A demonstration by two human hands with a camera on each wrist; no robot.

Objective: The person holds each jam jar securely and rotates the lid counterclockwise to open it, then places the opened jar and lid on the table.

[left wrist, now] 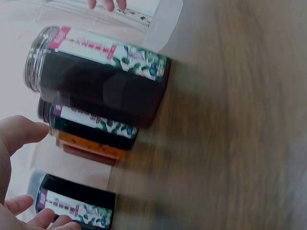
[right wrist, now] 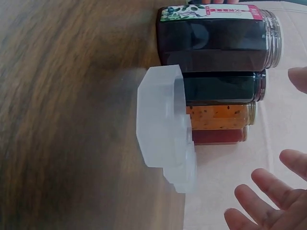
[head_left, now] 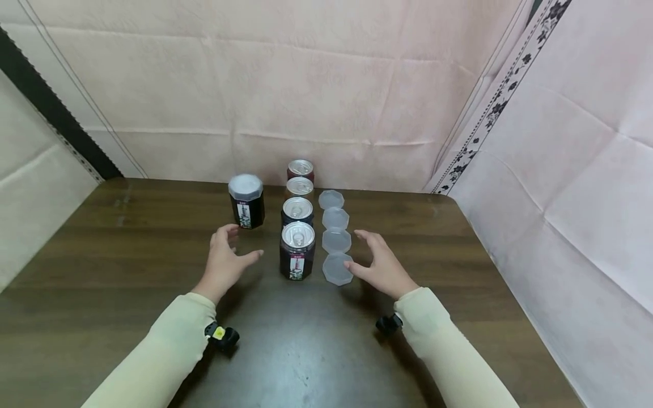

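The left hand [head_left: 224, 263] hovered over the table [head_left: 102, 272] with fingers spread and relaxed, gripping nothing, just left of the nearest jar [head_left: 297, 251]. The right hand [head_left: 380, 266] mirrored it on the other side, fingers loosely extended and empty, its fingertips just beside the nearest lid [head_left: 337, 268] but, as far as the head view showed, not touching it.

The nearest jar stood upright at the front of a row of four uncapped jars running away from the person, its foil-sealed mouth facing up. To its right lay a matching row of four translucent lids, flat on the wood. A fifth jar, the capped jar [head_left: 246, 201], stood apart to the left, beyond the left hand.

The jar looked full of dark contents, so probably fairly heavy and rigid, with smooth faceted sides that might slip; wrapping the fingers around its labelled body seemed the surest hold. The lid looked light, thin and stiff, best pinched by its angular rim, since it lay flat against the table.
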